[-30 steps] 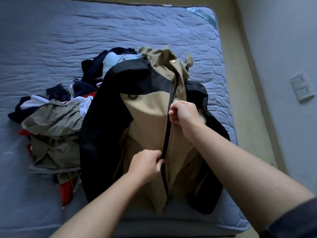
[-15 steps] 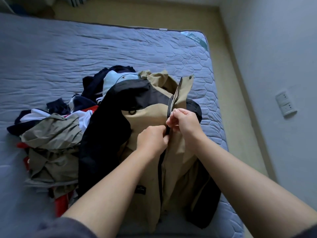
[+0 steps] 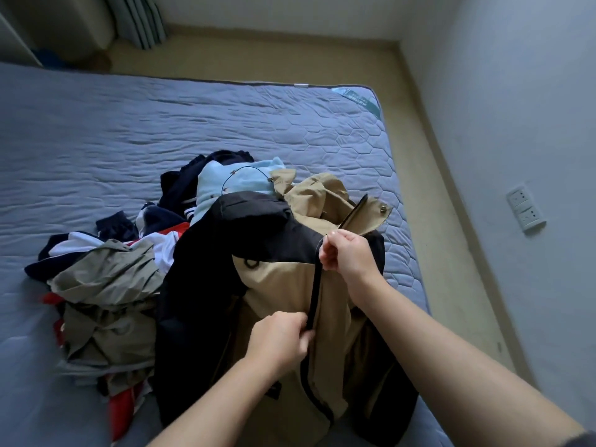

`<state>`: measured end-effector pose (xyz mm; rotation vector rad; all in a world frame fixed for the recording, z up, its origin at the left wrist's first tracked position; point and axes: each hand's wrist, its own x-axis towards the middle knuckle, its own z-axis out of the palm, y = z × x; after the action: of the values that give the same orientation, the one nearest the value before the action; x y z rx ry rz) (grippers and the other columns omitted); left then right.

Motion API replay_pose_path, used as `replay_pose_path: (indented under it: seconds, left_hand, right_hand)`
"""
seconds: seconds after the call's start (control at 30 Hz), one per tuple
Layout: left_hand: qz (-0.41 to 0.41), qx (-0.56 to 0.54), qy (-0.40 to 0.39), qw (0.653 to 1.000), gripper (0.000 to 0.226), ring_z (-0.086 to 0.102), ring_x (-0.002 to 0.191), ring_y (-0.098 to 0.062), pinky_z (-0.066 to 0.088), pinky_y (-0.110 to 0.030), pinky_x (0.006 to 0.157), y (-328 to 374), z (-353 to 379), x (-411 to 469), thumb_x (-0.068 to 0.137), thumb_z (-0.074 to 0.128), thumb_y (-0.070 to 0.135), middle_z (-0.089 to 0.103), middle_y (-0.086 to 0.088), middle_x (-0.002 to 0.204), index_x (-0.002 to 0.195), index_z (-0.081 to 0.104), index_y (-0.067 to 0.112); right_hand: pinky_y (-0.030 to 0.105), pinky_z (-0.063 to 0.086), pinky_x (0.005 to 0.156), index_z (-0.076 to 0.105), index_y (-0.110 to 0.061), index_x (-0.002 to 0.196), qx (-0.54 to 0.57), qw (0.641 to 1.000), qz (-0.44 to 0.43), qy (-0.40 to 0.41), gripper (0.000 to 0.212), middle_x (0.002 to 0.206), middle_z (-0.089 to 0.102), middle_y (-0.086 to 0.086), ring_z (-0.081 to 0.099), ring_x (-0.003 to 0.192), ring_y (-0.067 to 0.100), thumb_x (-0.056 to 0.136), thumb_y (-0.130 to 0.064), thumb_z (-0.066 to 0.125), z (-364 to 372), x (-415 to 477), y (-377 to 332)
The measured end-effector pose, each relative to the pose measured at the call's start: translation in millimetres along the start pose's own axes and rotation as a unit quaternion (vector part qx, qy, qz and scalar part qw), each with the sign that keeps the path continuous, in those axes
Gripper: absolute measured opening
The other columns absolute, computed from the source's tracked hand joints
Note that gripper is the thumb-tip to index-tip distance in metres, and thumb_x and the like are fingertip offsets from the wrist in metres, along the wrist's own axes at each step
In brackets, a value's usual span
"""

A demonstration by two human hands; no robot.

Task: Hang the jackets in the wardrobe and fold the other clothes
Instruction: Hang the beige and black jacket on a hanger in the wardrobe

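Left hand [image 3: 280, 337] pinches fabric low on jacket [image 3: 277, 285], beside zipper [image 3: 314, 295]. Right hand [image 3: 346, 253] pinches pull, now risen to jacket's black yoke; hands apart again. Zip nearly closed, so hanging likely next. Mattress [image 3: 161, 124] under jacket; unfolded pile [image 3: 106, 285] left of jacket.

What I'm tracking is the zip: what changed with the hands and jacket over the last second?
The left hand rose to meet the right hand half a second ago, then slid back down the zip. The right hand moved up toward the collar, so the zip line is now stretched straight. Both still pinch the jacket front. The clothes pile stays on the mattress.
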<state>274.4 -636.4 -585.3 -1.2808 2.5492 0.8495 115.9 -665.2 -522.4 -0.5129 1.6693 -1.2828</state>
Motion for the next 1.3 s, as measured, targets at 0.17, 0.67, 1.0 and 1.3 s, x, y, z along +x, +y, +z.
replay_pose_path:
  seconds: [0.17,0.67,1.0,1.3]
  left_hand:
    - [-0.046,0.011,0.016,0.999,0.022,0.061,0.089,-0.022,0.047,-0.029,0.071,-0.8,-105.8,61.6,0.079,0.049,0.023,0.068,0.001,0.1,0.09,0.067,0.028]
    - [0.114,0.442,-0.172,0.873,0.045,0.049,0.124,-0.032,0.041,-0.045,0.101,91.1,-134.3,178.3,0.093,0.043,0.025,0.049,-0.009,0.139,0.137,0.039,0.02]
    - [0.227,0.068,0.114,0.965,0.016,0.058,0.074,-0.031,0.027,-0.028,0.059,65.4,-175.1,116.5,0.068,0.057,-0.004,0.059,-0.009,0.07,0.065,0.055,0.012]
    - [0.359,0.0,0.149,0.921,0.036,0.034,0.058,-0.02,0.029,-0.035,0.049,57.1,-209.9,-16.2,0.05,0.053,-0.025,0.037,-0.005,0.065,0.055,0.036,0.005]
  right_hand:
    - [0.017,0.039,0.048,0.047,-0.01,0.056,-0.014,0.998,-0.052,-0.03,0.042,0.051,0.05,0.002,0.047,0.046,0.009,0.097,-0.006,0.04,-20.0,-17.3,-7.4]
    - [0.014,0.038,0.054,0.044,-0.008,0.056,0.002,0.991,-0.072,-0.117,0.041,0.051,0.047,0.01,0.045,0.046,0.007,0.095,0.004,0.035,-55.0,-59.3,-10.4]
    - [0.013,0.038,0.05,0.045,-0.007,0.057,-0.012,0.993,-0.006,-0.115,0.04,0.059,0.05,0.014,0.049,0.044,0.007,0.094,0.005,0.034,-76.5,-77.0,-9.4]
    - [0.031,0.038,0.082,0.047,-0.015,0.106,-0.242,0.947,0.08,0.197,0.041,0.112,0.058,0.007,0.053,0.103,0.025,0.086,-0.05,0.053,-100.5,-74.1,-62.0]
